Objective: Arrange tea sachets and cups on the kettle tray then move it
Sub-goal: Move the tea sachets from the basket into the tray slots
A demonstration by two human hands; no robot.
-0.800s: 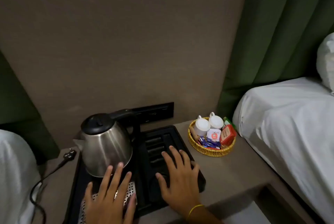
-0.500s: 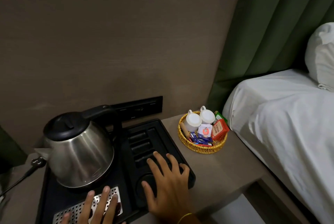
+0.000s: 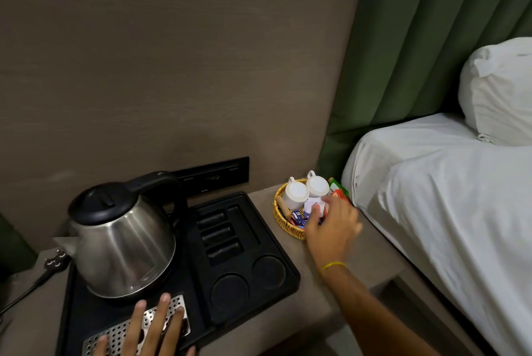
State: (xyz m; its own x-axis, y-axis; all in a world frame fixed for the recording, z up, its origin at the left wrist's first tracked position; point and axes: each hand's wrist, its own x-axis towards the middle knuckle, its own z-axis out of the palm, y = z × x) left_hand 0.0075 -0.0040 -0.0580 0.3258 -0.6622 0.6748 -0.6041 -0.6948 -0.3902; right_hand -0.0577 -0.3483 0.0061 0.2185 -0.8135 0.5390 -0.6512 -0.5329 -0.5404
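A black kettle tray (image 3: 276, 243) lies on the bedside table, with a steel kettle (image 3: 121, 240) on its left half. Its right half has three empty sachet slots (image 3: 220, 233) and two empty round cup wells (image 3: 249, 281). A yellow woven basket (image 3: 280, 219) stands right of the tray. It holds two upturned white cups (image 3: 305, 191) and several sachets (image 3: 312, 207). My right hand (image 3: 331, 226) reaches into the basket, fingers over the sachets; whether it grips one is hidden. My left hand (image 3: 149, 329) lies flat, fingers spread, on the tray's perforated metal grille.
A bed with white sheets (image 3: 446, 197) and a pillow (image 3: 501, 91) runs along the right, close to the basket. Green curtain (image 3: 431, 33) hangs behind. A black socket panel (image 3: 213, 176) sits on the wall behind the tray. The kettle's plug and cord (image 3: 49, 266) lie at the left.
My right hand left the tray's cup wells and moved right into the basket. My left hand slid lower on the grille. The view shifted right.
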